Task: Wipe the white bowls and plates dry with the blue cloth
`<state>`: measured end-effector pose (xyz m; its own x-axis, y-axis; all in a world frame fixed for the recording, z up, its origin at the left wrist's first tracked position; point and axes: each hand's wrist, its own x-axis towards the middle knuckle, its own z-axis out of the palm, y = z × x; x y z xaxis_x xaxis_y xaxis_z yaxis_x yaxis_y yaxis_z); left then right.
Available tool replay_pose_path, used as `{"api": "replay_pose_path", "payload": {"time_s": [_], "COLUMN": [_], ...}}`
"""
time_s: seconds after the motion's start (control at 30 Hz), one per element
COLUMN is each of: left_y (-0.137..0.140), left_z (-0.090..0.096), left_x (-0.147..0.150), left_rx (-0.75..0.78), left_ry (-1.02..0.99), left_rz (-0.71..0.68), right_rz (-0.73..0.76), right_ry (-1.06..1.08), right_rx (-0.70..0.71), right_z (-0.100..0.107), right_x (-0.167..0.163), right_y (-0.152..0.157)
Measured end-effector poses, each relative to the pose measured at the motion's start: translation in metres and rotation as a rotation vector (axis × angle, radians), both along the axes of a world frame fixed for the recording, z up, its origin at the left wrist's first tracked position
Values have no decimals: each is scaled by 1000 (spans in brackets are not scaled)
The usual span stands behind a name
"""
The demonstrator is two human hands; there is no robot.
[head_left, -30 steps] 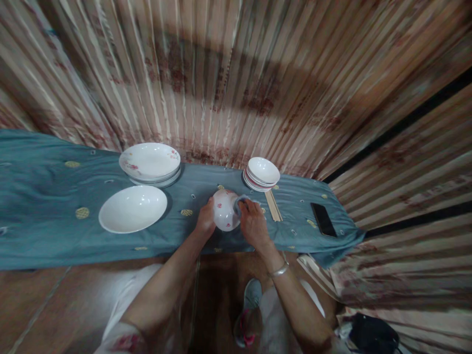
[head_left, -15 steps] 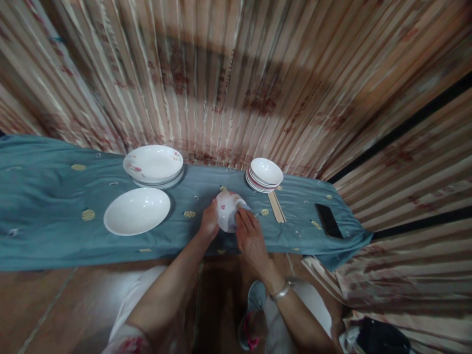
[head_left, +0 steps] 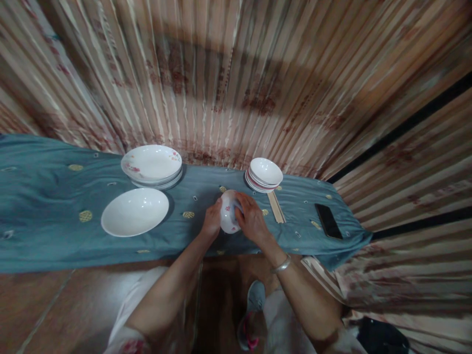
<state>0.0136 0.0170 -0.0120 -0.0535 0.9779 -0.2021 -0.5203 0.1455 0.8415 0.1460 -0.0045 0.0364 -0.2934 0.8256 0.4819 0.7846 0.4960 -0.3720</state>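
Note:
My left hand is closed on the left rim of a small white bowl with pink flowers. The bowl is tilted, its flowered outer side turned up toward me, just over the front half of the table. My right hand is bent over the bowl's right side and presses a thin pale-blue cloth against it. Most of the cloth is hidden under the fingers. Behind my right hand stands a stack of small bowls, and a pair of wooden chopsticks lies just in front of that stack.
On the left are a stack of flowered plates and a large white bowl. A black phone lies near the right end of the teal tablecloth. A pleated curtain hangs close behind.
My right hand has shifted up and around the bowl's right side with the cloth. The bowl has turned and moved slightly right, with my left hand still on its edge.

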Motion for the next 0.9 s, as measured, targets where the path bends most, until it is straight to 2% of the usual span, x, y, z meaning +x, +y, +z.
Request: {"api": "replay_pose_path", "payload": {"time_s": [0.23, 0.43, 0.6, 0.73, 0.9], "left_y": [0, -2, -3, -3, -3], "left_z": [2, 1, 4, 7, 10], "left_x": [-1, -3, -3, -3, -3], "left_rx": [6, 29, 7, -28, -54], "left_ry": [28, 30, 11, 8, -35], "left_rz": [-29, -51, -33, -17, 3], "right_rz": [-102, -173, -212, -278, -440], "right_ry": [249, 638, 970, 1019, 1050], "right_rx": [-336, -582, -581, -560, -465], "right_z": [12, -1, -22, -40, -67], "right_x": [12, 27, 32, 32, 24], "right_y": [40, 57, 48, 41, 27]}}
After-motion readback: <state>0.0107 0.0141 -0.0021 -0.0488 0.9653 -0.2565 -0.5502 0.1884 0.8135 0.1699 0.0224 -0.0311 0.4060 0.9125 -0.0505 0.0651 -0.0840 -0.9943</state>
